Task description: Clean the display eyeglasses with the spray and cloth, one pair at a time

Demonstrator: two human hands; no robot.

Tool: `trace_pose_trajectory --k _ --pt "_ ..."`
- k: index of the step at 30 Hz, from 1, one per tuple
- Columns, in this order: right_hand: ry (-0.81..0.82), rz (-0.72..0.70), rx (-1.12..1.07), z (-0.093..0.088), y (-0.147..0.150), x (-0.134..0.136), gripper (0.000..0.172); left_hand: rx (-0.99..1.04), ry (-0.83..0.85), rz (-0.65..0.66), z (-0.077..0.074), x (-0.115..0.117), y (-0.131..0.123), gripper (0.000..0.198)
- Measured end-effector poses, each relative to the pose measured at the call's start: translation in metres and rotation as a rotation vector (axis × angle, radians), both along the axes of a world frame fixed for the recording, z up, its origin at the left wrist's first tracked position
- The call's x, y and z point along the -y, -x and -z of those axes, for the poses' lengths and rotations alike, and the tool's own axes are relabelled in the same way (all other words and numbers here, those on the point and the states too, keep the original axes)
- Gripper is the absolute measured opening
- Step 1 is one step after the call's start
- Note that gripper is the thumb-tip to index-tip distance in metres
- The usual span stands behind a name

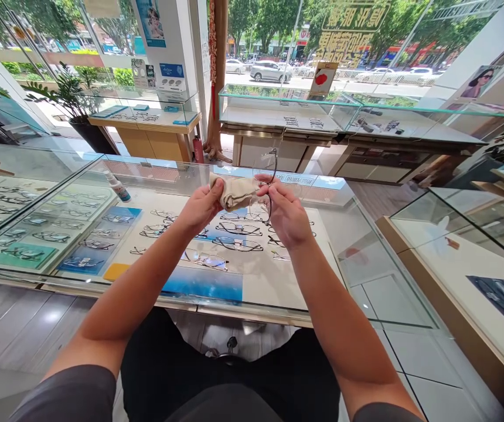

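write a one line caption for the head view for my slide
Left hand holds a beige cloth to thin-rimmed glasses held in the right hand, above a glass display counter.

Glass display counters (379,275) on wooden bases, grey tiled floor (19,328), full-height shop windows (261,29), potted plant (70,94) at left, bright daylight throughout.

Optician's shop. The glass-topped desk (252,313) encloses rows of spectacle frames (238,230) on display trays. Beyond the desk stand further glass showcases (287,108) of eyewear; far right of the desk hangs a sunglasses poster (480,81); farthest beyond the desk, shopfront windows (269,35) face a street.
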State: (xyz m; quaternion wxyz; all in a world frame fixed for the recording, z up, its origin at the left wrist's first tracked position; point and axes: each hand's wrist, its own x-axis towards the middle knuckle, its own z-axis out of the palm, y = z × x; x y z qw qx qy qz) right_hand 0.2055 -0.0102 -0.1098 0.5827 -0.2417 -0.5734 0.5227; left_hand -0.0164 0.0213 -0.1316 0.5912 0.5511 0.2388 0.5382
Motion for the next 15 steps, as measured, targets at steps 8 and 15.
trace_pose_trajectory --k 8,15 --pt "0.157 -0.091 0.006 0.013 0.017 0.0 0.042 -0.085 0.109 0.227 0.004 0.025 -0.016 0.063" --pt "0.217 -0.095 -0.042 0.019 0.028 0.003 0.046 0.03 0.204 0.163 0.002 0.03 -0.023 0.052"
